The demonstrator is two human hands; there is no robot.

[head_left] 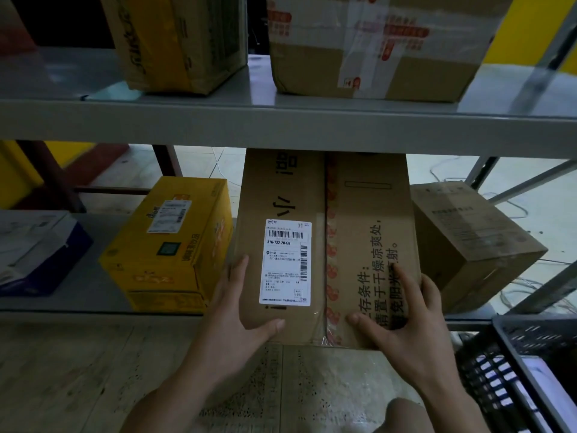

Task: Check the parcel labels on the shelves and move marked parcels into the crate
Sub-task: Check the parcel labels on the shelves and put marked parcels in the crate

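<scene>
— Hands first: how does each grip sit?
— Left hand (240,307) curls round the near left corner of the long cardboard parcel (359,239), thumb on top. Right hand (409,310) grips the near right corner, index finger stretched along the printed lid.
— Where does that parcel lie?
— Half on the lower shelf (78,292), its near end sticking out past the edge. Its white shipping label (285,262) faces up.
— Around it?
— Yellow box (175,248) just left, brown box (471,242) right, black crate (527,364) at lower right.
</scene>
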